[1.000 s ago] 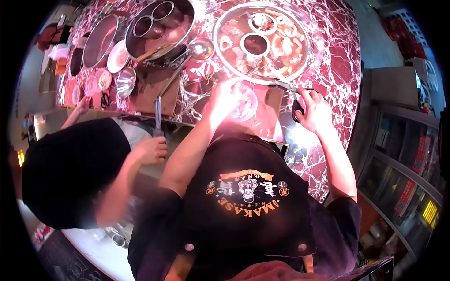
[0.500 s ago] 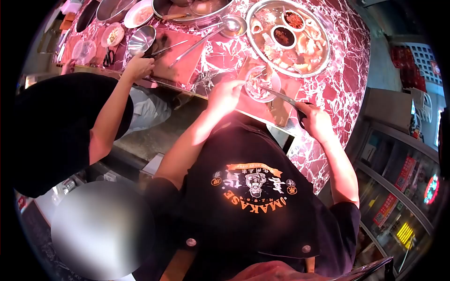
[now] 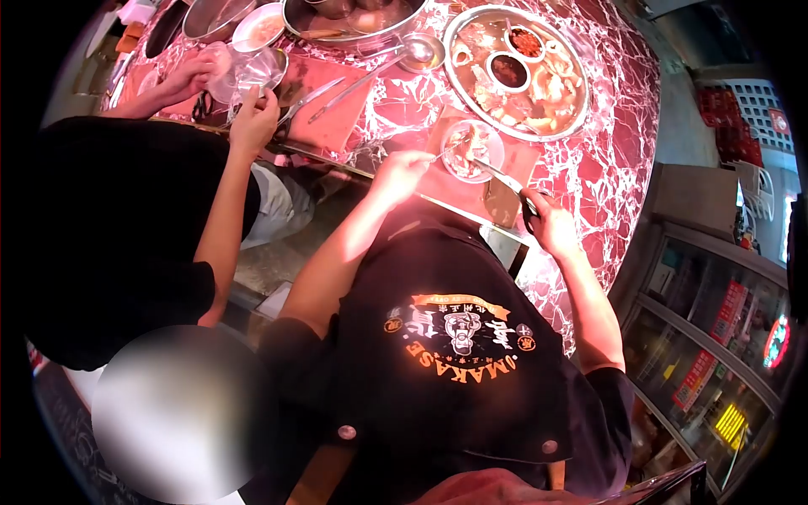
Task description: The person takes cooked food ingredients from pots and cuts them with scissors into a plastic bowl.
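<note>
My right hand [image 3: 555,225] is closed around the dark handles of a pair of scissors [image 3: 502,178], whose blades reach into a clear round bowl [image 3: 500,155]. Pale cut pieces of food [image 3: 462,158] lie in that bowl. At its left rim, my left hand [image 3: 399,177] is pinched on a thin utensil [image 3: 449,150] that points into the bowl; its exact kind is too small to tell. Under the bowl lies a reddish-brown cutting board [image 3: 521,160].
Beyond the bowl stands a big round platter [image 3: 455,93] of food with two sauce cups. A ladle [image 3: 418,54], a knife [image 3: 324,91] and a large pot [image 3: 387,38] lie further left. There, a co-worker's hands [image 3: 255,119] handle a clear plastic container [image 3: 258,69].
My left hand has drawn slightly back from the bowl, and the thin utensil now shows. The scissors have shifted a little left. The co-worker has brought both hands together at a clear container.
</note>
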`<state>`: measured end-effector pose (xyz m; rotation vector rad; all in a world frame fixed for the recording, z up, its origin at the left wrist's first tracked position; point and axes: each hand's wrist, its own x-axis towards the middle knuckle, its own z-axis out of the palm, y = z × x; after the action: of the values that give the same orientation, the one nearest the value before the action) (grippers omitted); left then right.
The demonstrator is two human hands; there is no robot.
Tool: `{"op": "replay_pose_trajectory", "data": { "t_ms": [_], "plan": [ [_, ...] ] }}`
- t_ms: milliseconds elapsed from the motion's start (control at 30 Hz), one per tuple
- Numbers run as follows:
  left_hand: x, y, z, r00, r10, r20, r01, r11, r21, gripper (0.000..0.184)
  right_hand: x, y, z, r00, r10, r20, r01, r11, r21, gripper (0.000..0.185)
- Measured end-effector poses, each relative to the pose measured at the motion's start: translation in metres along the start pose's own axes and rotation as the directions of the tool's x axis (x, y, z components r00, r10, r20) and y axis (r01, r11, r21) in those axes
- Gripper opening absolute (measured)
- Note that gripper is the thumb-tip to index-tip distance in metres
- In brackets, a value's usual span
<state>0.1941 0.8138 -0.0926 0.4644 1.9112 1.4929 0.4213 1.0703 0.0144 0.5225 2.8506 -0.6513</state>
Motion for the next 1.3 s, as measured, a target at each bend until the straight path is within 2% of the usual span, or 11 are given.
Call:
{"op": "replay_pose_trajectory", "data": {
  "t_ms": [167, 300, 433, 533, 567, 600, 733, 800, 1000, 1167, 1300],
  "plan": [
    [-0.008, 0.001, 0.002, 0.999, -0.039, -0.03, 0.038, 0.998, -0.04, 0.026, -0.023, 0.004, -0.025, 0.992, 0.113, 0.056, -0.109, 0.992, -0.062, 0.056],
    [-0.012, 0.008, 0.003, 1.0, -0.03, -0.01, 0.03, 1.0, 0.005, 0.026, -0.008, -0.032, -0.033, 0.997, 0.068, 0.034, -0.061, 0.983, -0.173, 0.066],
    [-0.011, 0.008, 0.006, 0.999, 0.038, -0.009, -0.037, 0.99, 0.136, 0.026, 0.009, -0.031, -0.008, 0.999, 0.029, 0.029, -0.028, 0.999, -0.03, 0.051],
    [-0.01, 0.005, 0.006, 0.995, 0.095, -0.025, -0.089, 0.981, 0.172, 0.026, -0.008, -0.015, -0.017, 0.989, 0.097, 0.114, -0.092, 0.994, -0.052, 0.052],
    [-0.01, 0.003, 0.006, 0.996, 0.088, -0.034, -0.081, 0.982, 0.173, 0.026, -0.015, -0.01, -0.02, 0.996, 0.068, 0.054, -0.065, 0.997, -0.041, 0.05],
    [-0.01, 0.002, 0.007, 0.996, 0.08, -0.043, -0.072, 0.982, 0.175, 0.026, -0.022, -0.007, -0.024, 0.984, 0.154, 0.088, -0.145, 0.984, -0.1, 0.05],
    [-0.013, 0.005, 0.008, 0.997, 0.065, -0.035, -0.057, 0.981, 0.186, 0.026, -0.018, -0.039, -0.043, 0.964, 0.214, 0.156, -0.201, 0.975, -0.096, 0.06],
    [-0.012, 0.007, 0.012, 0.998, 0.064, -0.024, -0.058, 0.977, 0.206, 0.026, -0.005, -0.046, -0.026, 0.989, 0.141, 0.047, -0.139, 0.989, -0.051, 0.057],
    [-0.017, 0.018, 0.016, 0.991, 0.113, -0.065, -0.083, 0.933, 0.349, 0.025, -0.011, -0.012, -0.015, 0.987, 0.122, 0.107, -0.126, 0.991, 0.041, 0.055],
    [-0.02, 0.02, 0.02, 0.982, 0.181, -0.057, -0.141, 0.896, 0.42, 0.023, -0.006, -0.039, -0.033, 0.962, 0.239, 0.131, -0.231, 0.97, -0.075, 0.065],
    [-0.021, 0.022, 0.024, 0.97, 0.238, -0.041, -0.187, 0.849, 0.494, 0.021, 0.013, -0.034, -0.006, 0.968, 0.227, 0.108, -0.228, 0.974, -0.002, 0.049]
  ]
}}
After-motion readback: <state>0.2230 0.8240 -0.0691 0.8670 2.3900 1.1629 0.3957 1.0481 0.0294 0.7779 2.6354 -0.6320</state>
